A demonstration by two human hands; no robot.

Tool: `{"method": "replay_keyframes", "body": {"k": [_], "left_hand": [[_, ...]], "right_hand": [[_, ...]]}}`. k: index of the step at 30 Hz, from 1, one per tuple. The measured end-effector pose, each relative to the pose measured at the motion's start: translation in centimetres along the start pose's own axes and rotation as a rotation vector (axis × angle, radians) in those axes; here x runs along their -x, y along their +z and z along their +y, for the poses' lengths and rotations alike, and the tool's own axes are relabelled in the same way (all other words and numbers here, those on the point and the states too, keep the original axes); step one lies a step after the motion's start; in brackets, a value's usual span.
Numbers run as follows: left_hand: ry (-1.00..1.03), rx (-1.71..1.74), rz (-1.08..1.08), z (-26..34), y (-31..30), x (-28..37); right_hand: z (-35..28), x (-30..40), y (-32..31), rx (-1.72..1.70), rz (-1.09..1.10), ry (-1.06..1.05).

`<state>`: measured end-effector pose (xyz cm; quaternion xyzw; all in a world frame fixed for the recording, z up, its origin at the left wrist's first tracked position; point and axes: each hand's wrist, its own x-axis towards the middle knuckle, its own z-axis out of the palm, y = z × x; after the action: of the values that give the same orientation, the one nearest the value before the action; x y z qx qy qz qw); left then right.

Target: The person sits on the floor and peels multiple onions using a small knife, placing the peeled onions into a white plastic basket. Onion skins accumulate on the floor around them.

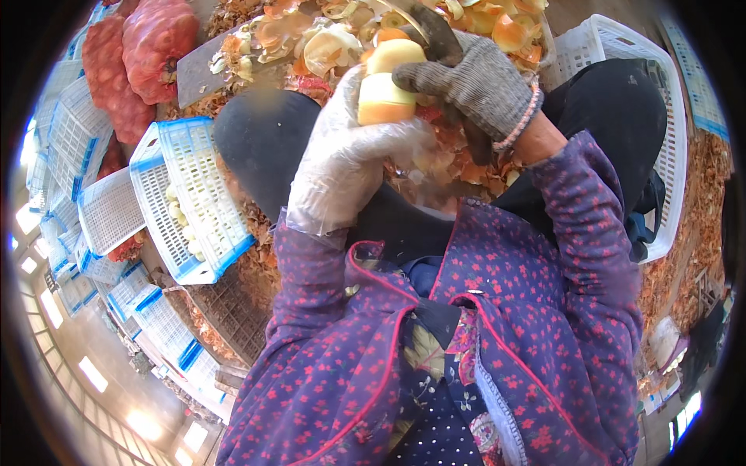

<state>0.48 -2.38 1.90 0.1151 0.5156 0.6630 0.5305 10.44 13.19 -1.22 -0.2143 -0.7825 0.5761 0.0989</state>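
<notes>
My left hand (349, 157), in a pale glove under clear plastic, holds a partly peeled yellow onion (387, 96). Close against the onion's right side is my right hand (472, 81), in a grey knit glove; its finger touches the onion. A thin curved strip, perhaps a blade, rises from the right hand's dark fingers, and what those fingers grip is partly hidden. Dry onion skins (332, 43) lie heaped beyond both hands, and more skins lie below them between my knees.
A white and blue plastic crate (192, 198) with peeled onions stands at the left. Red mesh sacks of onions (160, 46) are at the upper left. A white crate (670, 145) stands by the right knee. Stacked crates (163, 326) fill the lower left.
</notes>
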Motion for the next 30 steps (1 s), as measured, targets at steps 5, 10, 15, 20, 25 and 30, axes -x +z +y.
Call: {"method": "replay_keyframes", "body": {"k": [5, 10, 15, 20, 25, 30], "left_hand": [[0.058, -0.043, 0.015, -1.0, -0.3, -0.3], [-0.062, 0.018, -0.018, -0.6, -0.3, -0.4], [0.029, 0.055, -0.068, -0.6, -0.5, -0.2], [0.101, 0.009, -0.121, -0.6, -0.2, 0.1], [0.062, 0.03, -0.131, -1.0, -0.5, -0.3], [-0.035, 0.014, -0.071, -1.0, 0.0, -0.3]], "right_hand": [[1.8, 0.0, 0.7, 0.134, 0.269, -0.336], [0.4, 0.7, 0.3, 0.13, 0.151, -0.238], [1.4, 0.3, -0.7, 0.33, 0.161, -0.278], [1.8, -0.7, -0.1, -0.089, 0.193, 0.235], [1.4, -0.2, -1.0, -0.868, 0.184, 0.298], [-0.9, 0.5, -0.2, -0.856, 0.131, 0.13]]}}
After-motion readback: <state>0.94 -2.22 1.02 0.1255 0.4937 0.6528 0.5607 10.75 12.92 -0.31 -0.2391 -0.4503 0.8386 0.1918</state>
